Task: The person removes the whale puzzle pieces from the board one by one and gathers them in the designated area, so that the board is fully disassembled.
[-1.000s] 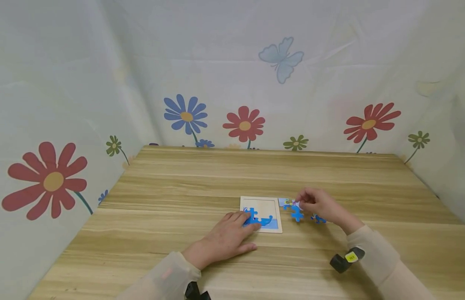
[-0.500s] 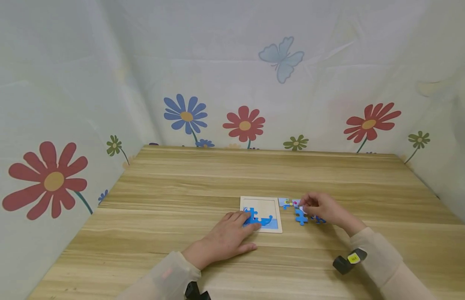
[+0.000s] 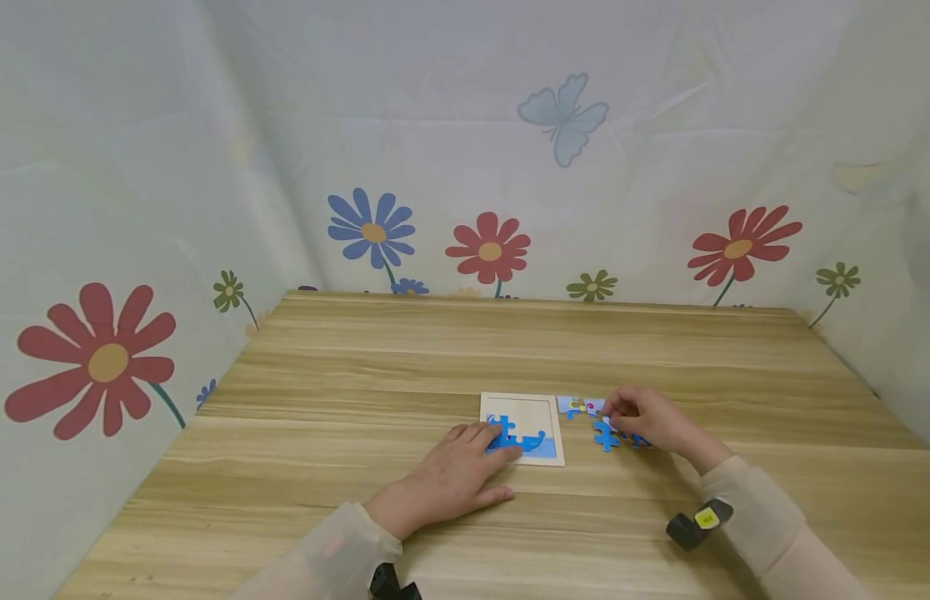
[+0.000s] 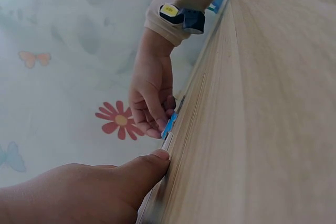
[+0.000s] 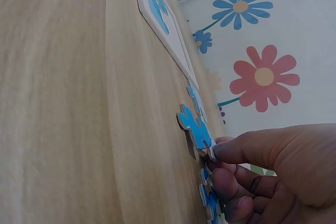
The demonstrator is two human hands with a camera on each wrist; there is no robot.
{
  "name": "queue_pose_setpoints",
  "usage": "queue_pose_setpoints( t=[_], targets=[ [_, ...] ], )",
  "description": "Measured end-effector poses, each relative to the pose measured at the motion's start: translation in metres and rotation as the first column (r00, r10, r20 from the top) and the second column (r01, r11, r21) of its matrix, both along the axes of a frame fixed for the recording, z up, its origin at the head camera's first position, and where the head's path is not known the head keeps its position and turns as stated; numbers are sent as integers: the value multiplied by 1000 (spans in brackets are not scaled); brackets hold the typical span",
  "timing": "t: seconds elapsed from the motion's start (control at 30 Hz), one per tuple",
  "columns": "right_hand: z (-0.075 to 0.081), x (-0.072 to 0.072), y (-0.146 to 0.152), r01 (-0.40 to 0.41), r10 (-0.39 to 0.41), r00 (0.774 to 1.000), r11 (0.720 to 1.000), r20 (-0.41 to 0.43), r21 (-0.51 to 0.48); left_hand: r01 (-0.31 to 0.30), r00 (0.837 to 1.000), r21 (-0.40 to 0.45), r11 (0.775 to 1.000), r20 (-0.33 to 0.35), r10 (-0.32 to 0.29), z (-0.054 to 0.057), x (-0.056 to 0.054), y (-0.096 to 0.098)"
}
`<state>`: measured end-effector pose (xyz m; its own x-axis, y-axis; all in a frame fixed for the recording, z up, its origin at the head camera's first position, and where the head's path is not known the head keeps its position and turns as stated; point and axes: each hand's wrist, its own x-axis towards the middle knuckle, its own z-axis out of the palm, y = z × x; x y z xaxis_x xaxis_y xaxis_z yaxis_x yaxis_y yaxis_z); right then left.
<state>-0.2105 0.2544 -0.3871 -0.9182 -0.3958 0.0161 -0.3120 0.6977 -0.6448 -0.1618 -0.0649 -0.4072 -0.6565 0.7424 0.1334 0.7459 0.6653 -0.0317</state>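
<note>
My left hand [image 3: 453, 471] lies with extended fingers over the lower left of a square wooden puzzle frame [image 3: 559, 450]. Blue puzzle pieces [image 3: 531, 442] fill the lower part of that frame, partly under my fingertips. My right hand [image 3: 645, 417] pinches a blue jigsaw piece [image 5: 196, 127] between thumb and fingers at its edge. In the right wrist view the piece is tilted, its far end raised over a shadow on the table. Beyond it lie light pieces with a coloured print [image 3: 573, 406], beside the frame's upper right corner.
More blue pieces [image 5: 209, 198] lie under and beside my right hand, partly hidden by it. The wood-grain table [image 3: 405, 358] stretches around the frame. A white curtain with printed flowers [image 3: 645, 167] hangs behind and at both sides.
My right hand has shifted slightly right and toward me, and the pinched piece has moved with it, away from the frame. The left hand stays in place.
</note>
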Motion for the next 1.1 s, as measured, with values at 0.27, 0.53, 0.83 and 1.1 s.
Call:
queue_pose_setpoints(
  t=[0.27, 0.53, 0.83, 1.1],
  targets=[
    [1, 2, 0, 13, -13, 1000, 1000, -1, 12, 4, 1000, 7, 1000, 7, -4, 1, 1, 0],
    [2, 4, -1, 47, -47, 999, 998, -6, 28, 9, 1000, -7, 1000, -20, -9, 1, 2, 1],
    [6, 2, -9, 101, -101, 995, 995, -15, 17, -17, 1000, -57, 998, -16, 16, 4, 3, 3],
    [14, 0, -17, 101, -102, 994, 995, -49, -18, -14, 999, -70, 997, -48, 11, 8, 5, 6]
  ],
)
